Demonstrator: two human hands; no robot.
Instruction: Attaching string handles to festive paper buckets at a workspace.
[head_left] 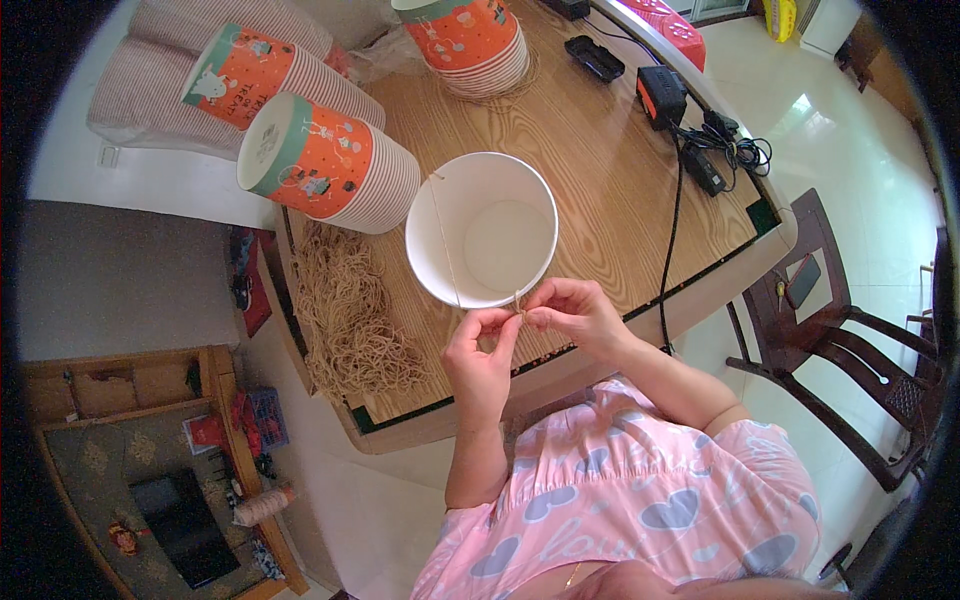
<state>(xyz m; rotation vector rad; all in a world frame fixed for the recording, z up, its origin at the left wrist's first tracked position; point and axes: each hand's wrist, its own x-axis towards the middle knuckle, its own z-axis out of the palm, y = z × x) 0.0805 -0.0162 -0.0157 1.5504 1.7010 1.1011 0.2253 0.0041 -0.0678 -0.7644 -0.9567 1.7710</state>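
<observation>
A white paper bucket [530,215] stands on the wooden table with its open top towards me. A thin piece of tan twine [446,240] runs from a hole at its far rim across the inside to the near rim. At that near rim, my left hand [480,362] is closed in a pinch on the twine's end. My right hand [583,316] pinches the same twine from the right, its fingertips almost touching the left ones. Just left of the bucket lies a loose heap of cut tan twine [350,320]. Fingers partly hide the twine's end.
Stacked orange-and-green paper buckets [345,165] lie on their sides at the left; another stack [470,45] is at the back. A black-and-orange power adapter [662,97] with cables [735,145] sits at the right. A dark wooden chair [810,310] stands beyond the table's right edge.
</observation>
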